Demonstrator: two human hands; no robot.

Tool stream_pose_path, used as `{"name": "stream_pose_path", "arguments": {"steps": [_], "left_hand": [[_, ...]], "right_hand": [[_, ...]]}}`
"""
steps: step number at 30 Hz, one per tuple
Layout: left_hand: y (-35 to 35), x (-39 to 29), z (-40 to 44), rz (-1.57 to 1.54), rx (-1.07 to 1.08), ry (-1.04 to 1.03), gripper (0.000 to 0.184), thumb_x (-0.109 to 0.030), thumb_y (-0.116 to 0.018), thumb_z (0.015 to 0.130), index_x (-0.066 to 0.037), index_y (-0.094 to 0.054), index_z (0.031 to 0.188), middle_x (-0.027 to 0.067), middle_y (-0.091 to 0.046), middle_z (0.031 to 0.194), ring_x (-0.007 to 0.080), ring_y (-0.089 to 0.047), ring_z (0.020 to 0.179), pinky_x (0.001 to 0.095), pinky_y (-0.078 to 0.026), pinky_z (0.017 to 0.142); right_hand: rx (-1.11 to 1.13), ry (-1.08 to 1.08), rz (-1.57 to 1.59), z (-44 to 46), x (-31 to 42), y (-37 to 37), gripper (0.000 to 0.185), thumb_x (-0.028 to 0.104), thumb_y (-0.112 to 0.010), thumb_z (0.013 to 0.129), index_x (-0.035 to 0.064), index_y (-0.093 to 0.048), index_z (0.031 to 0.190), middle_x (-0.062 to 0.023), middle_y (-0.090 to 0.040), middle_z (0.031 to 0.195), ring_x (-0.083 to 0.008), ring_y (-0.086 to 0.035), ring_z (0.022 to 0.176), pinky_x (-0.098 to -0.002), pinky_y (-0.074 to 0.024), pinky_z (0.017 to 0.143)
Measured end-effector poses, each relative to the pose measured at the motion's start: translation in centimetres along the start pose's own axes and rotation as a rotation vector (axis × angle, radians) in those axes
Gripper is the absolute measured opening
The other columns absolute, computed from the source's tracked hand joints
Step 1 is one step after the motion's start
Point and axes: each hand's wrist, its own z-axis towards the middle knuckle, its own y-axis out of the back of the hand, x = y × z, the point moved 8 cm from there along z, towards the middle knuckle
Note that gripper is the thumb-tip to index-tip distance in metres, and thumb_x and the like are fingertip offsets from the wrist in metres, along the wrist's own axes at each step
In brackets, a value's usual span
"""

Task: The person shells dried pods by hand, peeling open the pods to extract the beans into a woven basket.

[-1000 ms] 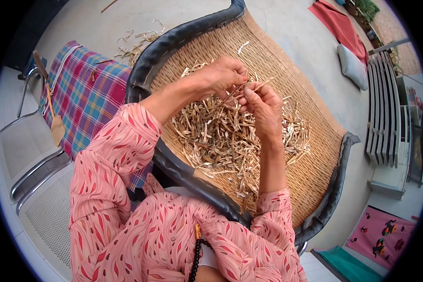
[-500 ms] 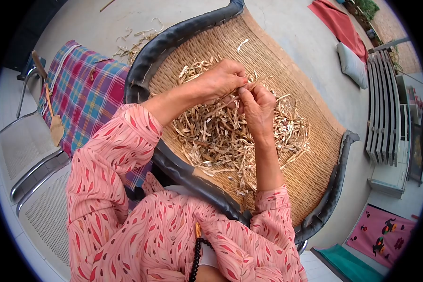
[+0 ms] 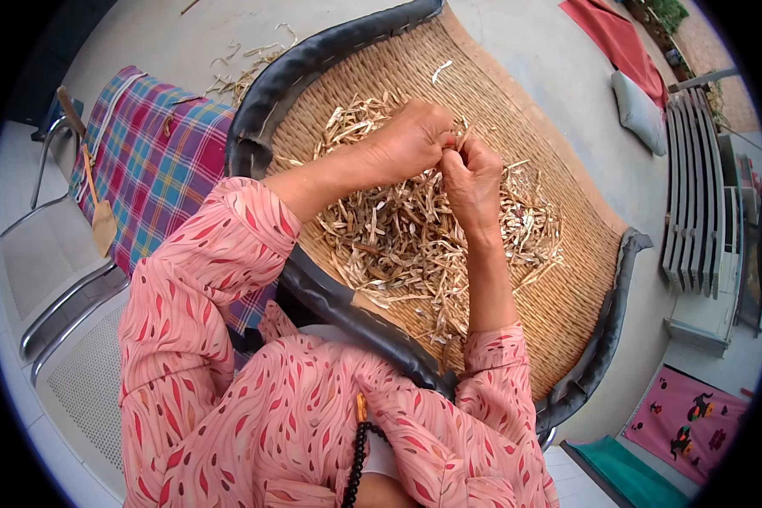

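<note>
A large heap of dry, pale brown pods (image 3: pixel 398 241) lies on a woven tray (image 3: pixel 559 313) with a black padded rim. Above the heap, my left hand (image 3: pixel 411 142) is closed, its fingertips meeting those of my right hand. My right hand (image 3: pixel 474 182) is also closed in a pinch. A thin dry bit shows at the fingertips where the hands touch, mostly hidden by the fingers; it looks like part of a pod.
Metal chairs (image 3: pixel 51 262) stand at the left beside a plaid cloth (image 3: pixel 165 152) and a wooden spoon (image 3: pixel 103 222). Loose husks (image 3: pixel 245 78) lie on the floor beyond the tray. At the right are a cushion (image 3: pixel 639 114), a red cloth (image 3: pixel 618 42) and stacked slats (image 3: pixel 694 195).
My hands have come together and the fingers have closed more tightly. The thin pieces that stuck out between them earlier are now mostly hidden.
</note>
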Motion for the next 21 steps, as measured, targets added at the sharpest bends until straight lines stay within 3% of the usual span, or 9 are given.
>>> {"name": "stream_pose_path", "arguments": {"steps": [1, 2, 4, 10, 11, 14, 17, 18, 21], "left_hand": [[0.1, -0.9, 0.0, 0.087, -0.03, -0.112, 0.015, -0.003, -0.054, 0.078, 0.006, -0.047, 0.068, 0.0197, -0.052, 0.061, 0.0307, -0.055, 0.053, 0.0388, -0.041, 0.045], [-0.2, -0.5, 0.0, 0.053, 0.0, -0.058, 0.015, -0.002, -0.055, 0.075, 0.005, -0.045, 0.067, 0.0237, -0.05, 0.062, 0.0385, -0.052, 0.056, 0.043, -0.038, 0.048], [-0.2, -0.5, 0.1, 0.046, 0.083, 0.033, 0.015, -0.002, -0.055, 0.074, 0.005, -0.045, 0.067, 0.0235, -0.05, 0.062, 0.0377, -0.053, 0.056, 0.0425, -0.038, 0.047], [-0.6, -0.3, 0.0, 0.189, 0.154, 0.011, 0.013, -0.003, -0.056, 0.072, 0.007, -0.05, 0.065, 0.023, -0.054, 0.062, 0.0326, -0.057, 0.055, 0.0417, -0.042, 0.048], [-0.5, -0.1, 0.0, 0.231, 0.162, 0.011, 0.013, -0.003, -0.057, 0.07, 0.008, -0.053, 0.065, 0.0228, -0.056, 0.062, 0.0315, -0.058, 0.055, 0.0419, -0.044, 0.049], [-1.4, 2.2, -0.2, -0.056, 0.19, 0.099, 0.019, -0.007, -0.053, 0.074, 0.007, -0.05, 0.063, 0.0205, -0.054, 0.058, 0.0271, -0.056, 0.053, 0.0411, -0.041, 0.046], [-1.0, 1.7, -0.1, -0.079, 0.285, 0.185, 0.027, -0.015, -0.048, 0.087, 0.004, -0.047, 0.068, 0.0048, -0.049, 0.06, 0.0123, -0.048, 0.054, 0.0298, -0.041, 0.047], [-1.0, 1.5, -0.2, -0.144, 0.224, 0.209, 0.028, -0.022, -0.047, 0.09, 0.002, -0.049, 0.075, 0.0032, -0.05, 0.064, 0.01, -0.048, 0.059, 0.025, -0.04, 0.05], [-1.1, 1.9, -0.7, -0.407, 0.18, 0.379, 0.027, -0.025, -0.045, 0.091, 0.0, -0.05, 0.082, 0.0025, -0.051, 0.069, 0.0096, -0.049, 0.062, 0.0254, -0.041, 0.051]], "right_hand": [[-0.005, 0.001, -0.01, 0.0, -0.3, 0.2, 0.015, 0.008, -0.053, 0.075, -0.0039, -0.054, 0.067, -0.0072, -0.055, 0.055, -0.0108, -0.05, 0.049, -0.0291, -0.0414, 0.046], [-0.009, 0.003, -0.02, -0.1, -0.5, 0.3, 0.015, 0.008, -0.053, 0.075, -0.0039, -0.054, 0.067, -0.0072, -0.055, 0.055, -0.0107, -0.049, 0.049, -0.0292, -0.041, 0.046], [-0.001, -0.042, 0.0, -0.3, -0.3, 0.3, 0.015, 0.007, -0.053, 0.075, -0.0033, -0.052, 0.065, -0.0084, -0.054, 0.055, -0.0099, -0.048, 0.05, -0.0298, -0.0405, 0.047], [-0.069, 0.311, -0.437, -0.5, 1.4, 0.4, 0.013, 0.005, -0.052, 0.076, -0.0021, -0.049, 0.065, -0.0091, -0.049, 0.051, -0.0113, -0.047, 0.045, -0.0303, -0.0388, 0.044], [-0.055, 0.26, -0.389, -0.4, 0.7, 0.6, 0.012, 0.005, -0.052, 0.076, -0.0019, -0.049, 0.066, -0.0089, -0.049, 0.051, -0.0115, -0.047, 0.045, -0.0306, -0.0386, 0.043], [0.045, 0.049, -0.192, -0.3, -0.9, 0.9, 0.01, 0.005, -0.051, 0.076, -0.0001, -0.052, 0.068, -0.0065, -0.051, 0.053, -0.0107, -0.048, 0.045, -0.0287, -0.0401, 0.042], [0.166, -0.155, 0.316, -0.2, -1.5, 0.3, 0.012, 0.006, -0.051, 0.079, 0.0001, -0.053, 0.069, -0.0051, -0.055, 0.06, -0.0098, -0.051, 0.047, -0.0249, -0.0422, 0.042], [0.184, -0.181, 0.337, -0.1, -1.4, 0.2, 0.011, 0.006, -0.052, 0.082, -0.0018, -0.054, 0.075, -0.006, -0.058, 0.066, -0.0107, -0.056, 0.053, -0.0216, -0.0474, 0.047], [0.182, -0.211, 0.458, -0.2, 0.0, -0.3, 0.011, 0.005, -0.052, 0.084, -0.0055, -0.054, 0.088, -0.0091, -0.06, 0.074, -0.0126, -0.06, 0.06, -0.0218, -0.0508, 0.053]]}}
